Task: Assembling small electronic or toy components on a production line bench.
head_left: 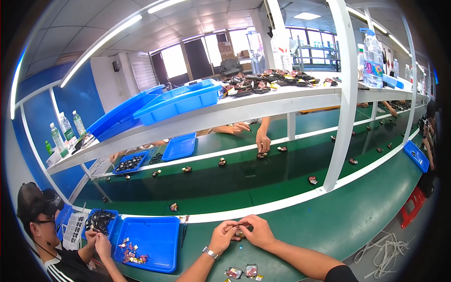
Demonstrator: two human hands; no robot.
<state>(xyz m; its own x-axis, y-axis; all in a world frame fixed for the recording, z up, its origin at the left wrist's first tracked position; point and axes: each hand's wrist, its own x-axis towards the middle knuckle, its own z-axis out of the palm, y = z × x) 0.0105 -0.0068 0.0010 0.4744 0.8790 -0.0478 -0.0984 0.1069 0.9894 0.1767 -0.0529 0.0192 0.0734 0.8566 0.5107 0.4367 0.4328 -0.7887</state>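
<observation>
Both of my hands meet over the green worktop [291, 225] close to the white rail. Between their fingertips is a small electronic part [239, 231], dark with reddish and pale bits, mostly covered by the fingers. My left hand [223, 238], with a metal watch at the wrist, pinches it from the left. From the right, my right hand [258, 231] grips it with bent fingers. A tiny blue-green piece [241, 246] lies just below the hands. Nearer to me rest two similar open electronic parts, one on the left [233, 272] and one on the right [251, 270].
A blue tray [172, 244] with several small parts stands left of my arm, tweezers [183, 232] beside it. A co-worker [44, 235] handles a part at far left. Beyond the white rail [272, 205], a green conveyor [211, 188] carries spaced parts; a white post [345, 103] rises right.
</observation>
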